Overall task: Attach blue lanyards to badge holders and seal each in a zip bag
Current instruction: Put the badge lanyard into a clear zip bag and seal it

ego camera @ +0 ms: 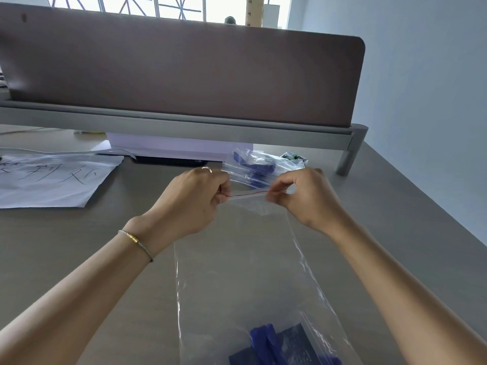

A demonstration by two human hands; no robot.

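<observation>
Grey desk, zip bag top pinched between both hands' fingers

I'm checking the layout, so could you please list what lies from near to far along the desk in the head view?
Blue lanyard in the held zip bag → left hand and right hand → finished bags → brown divider panel.
</observation>
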